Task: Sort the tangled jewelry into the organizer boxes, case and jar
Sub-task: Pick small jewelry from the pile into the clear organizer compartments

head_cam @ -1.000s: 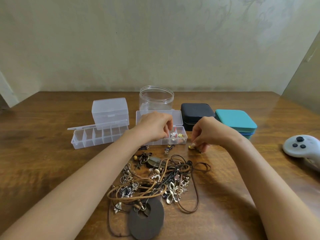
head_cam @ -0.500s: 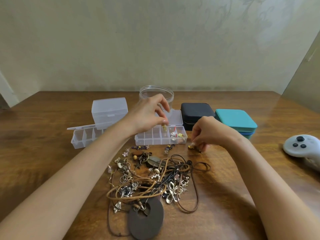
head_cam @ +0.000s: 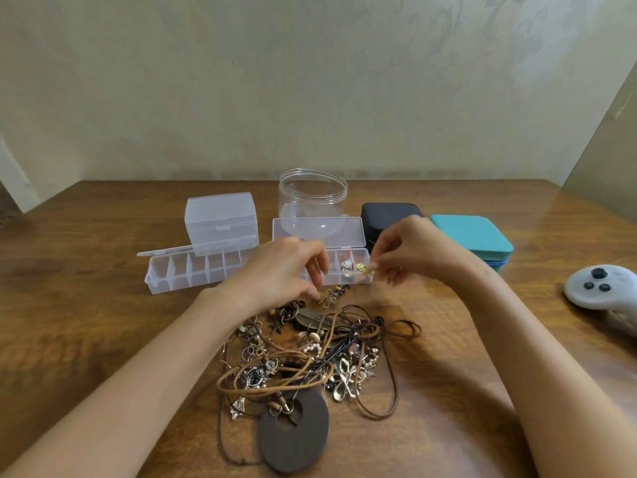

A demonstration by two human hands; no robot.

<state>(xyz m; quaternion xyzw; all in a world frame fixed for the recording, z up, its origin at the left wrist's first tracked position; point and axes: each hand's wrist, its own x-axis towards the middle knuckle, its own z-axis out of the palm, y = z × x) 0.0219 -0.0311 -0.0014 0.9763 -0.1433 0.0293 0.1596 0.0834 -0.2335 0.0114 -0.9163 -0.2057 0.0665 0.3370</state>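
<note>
- Furthest left, an open clear organizer box (head_cam: 193, 274) lies on the desk (head_cam: 86, 322), its row of compartments facing up and its lid flat behind it.
- Just behind it stands a small lidded box (head_cam: 220, 219), closed; I cannot tell whether it rests on that flat lid or only against it.
- The left hand (head_cam: 286, 274) reaches over the far edge of the tangled jewelry (head_cam: 310, 360) with its fingers curled downward. The thumb tip is at a small gold charm (head_cam: 324, 299) on the desk. Whether the charm is actually gripped I cannot tell.
- The tangled jewelry is a heap of brown cords, silver rings, charms and beads in the middle of the desk, with a dark wooden disc pendant (head_cam: 293, 432) at its near edge.
- Beyond the left hand sits a second organizer box (head_cam: 344, 280), its lid tipped back. A few small pieces lie in its right-hand compartments.
- A clear jar (head_cam: 312, 198) stands upright behind that box, mouth open.
- The right hand (head_cam: 417, 253) pinches a small pale piece (head_cam: 371, 267) between thumb and forefinger, just above the second organizer box's right end.
- A black case (head_cam: 382, 215), closed, sits behind the right hand, with a teal case (head_cam: 472, 236) just beside it.
- A white controller (head_cam: 606, 288) lies at the far right.
</note>
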